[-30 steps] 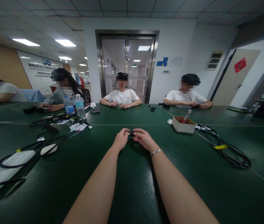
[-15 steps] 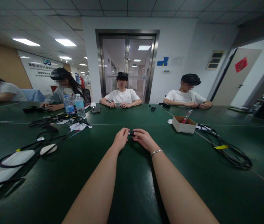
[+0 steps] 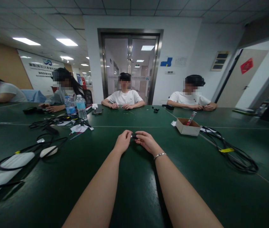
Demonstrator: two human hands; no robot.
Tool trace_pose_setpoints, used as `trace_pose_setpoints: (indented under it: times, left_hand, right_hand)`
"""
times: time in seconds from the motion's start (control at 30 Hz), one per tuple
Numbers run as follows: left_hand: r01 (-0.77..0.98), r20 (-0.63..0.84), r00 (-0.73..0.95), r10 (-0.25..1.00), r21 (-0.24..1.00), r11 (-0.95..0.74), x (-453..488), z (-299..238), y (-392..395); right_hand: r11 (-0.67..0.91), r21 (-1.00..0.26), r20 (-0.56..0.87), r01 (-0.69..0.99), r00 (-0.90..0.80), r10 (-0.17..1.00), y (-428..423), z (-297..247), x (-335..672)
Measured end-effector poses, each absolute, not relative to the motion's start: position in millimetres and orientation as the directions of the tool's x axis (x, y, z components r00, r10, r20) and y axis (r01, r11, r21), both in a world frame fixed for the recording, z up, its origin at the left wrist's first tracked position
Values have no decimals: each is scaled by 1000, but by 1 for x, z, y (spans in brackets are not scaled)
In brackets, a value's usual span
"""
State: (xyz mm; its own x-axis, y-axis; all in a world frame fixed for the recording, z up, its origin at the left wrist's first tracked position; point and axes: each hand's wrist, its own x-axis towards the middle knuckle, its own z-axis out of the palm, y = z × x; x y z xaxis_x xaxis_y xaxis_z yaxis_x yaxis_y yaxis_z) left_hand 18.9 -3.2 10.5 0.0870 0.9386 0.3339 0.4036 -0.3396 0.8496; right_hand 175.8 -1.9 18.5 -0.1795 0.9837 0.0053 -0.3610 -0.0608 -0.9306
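Between my two hands is a small dark object (image 3: 133, 136), roughly lengthwise from left to right, with a lighter bit near its left end. Its exact kind is too small to tell. My left hand (image 3: 123, 141) pinches the left end with closed fingers. From the other side, my right hand (image 3: 147, 141) grips the right end between thumb and fingers, a silver bracelet on its wrist. Both hands are just above or resting on the green table (image 3: 134, 177); which of the two I cannot tell. Fingers cover most of the object.
To the right stand a small open box (image 3: 188, 129) with a clear tube in it and a coiled black cable (image 3: 241, 158). At left lie a white power strip (image 3: 18, 163), a mouse (image 3: 49, 151), papers and water bottles (image 3: 81, 107). Several people sit around the table.
My hands keep almost the same pose around the small dark object. The view has shifted very slightly.
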Motion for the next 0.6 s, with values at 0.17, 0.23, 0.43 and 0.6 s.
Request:
trace_pose_setpoints:
  times: [0.17, 0.23, 0.43, 0.6]
  left_hand:
    - [370, 266, 76, 961, 888, -275, 20, 12, -4]
    - [334, 263, 53, 963, 905, -265, 20, 11, -3]
    - [269, 256, 20, 967, 930, -251, 20, 9, 1]
    - [239, 251, 34, 967, 938, -252, 19, 5, 5]
  right_hand:
    - [-64, -928, -4, -367, -164, 986, -3, 20, 175]
    - [-62, -928, -5, -369, -154, 988, -3, 20, 174]
    - [-52, -927, 7, -372, -155, 988, -2, 18, 175]
    - [-54, -929, 6, -367, -161, 987, -1, 16, 175]
